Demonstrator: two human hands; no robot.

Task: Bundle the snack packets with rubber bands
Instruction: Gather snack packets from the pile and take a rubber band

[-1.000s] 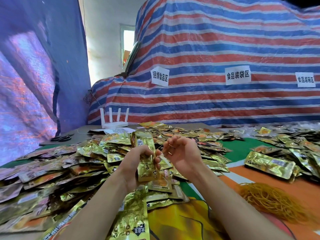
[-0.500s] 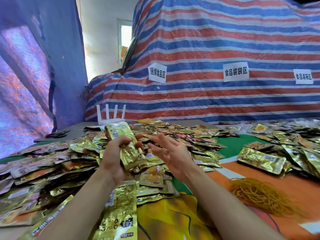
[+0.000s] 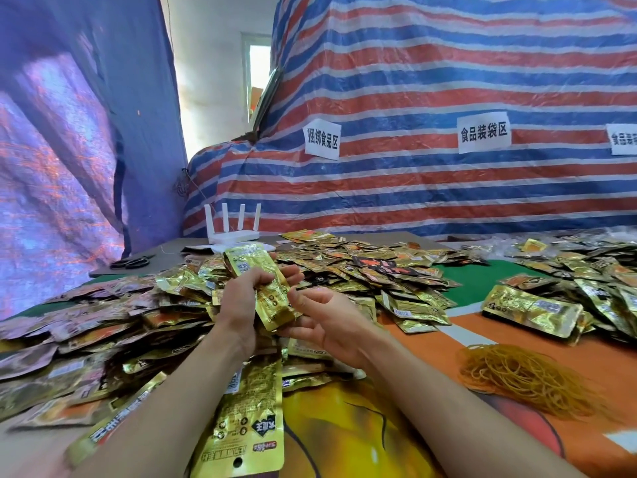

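Starting at nine o'clock, we see loose packets point(image 3: 103, 326) heaped on the counter point(image 3: 431, 346). Our left hand point(image 3: 241, 305) curls round a tilted stack of gold packets point(image 3: 274, 305) at centre. Our right hand point(image 3: 331, 322) lies spread, palm up, just beside the stack's lower end. The rubber bands point(image 3: 527, 377) lie at four o'clock, well apart from both hands.

Left hand point(image 3: 241, 305) grips a gold packet stack point(image 3: 265, 288) above the packet heap point(image 3: 103, 326); right hand point(image 3: 331, 322) open beside it, rubber bands point(image 3: 524, 377) near
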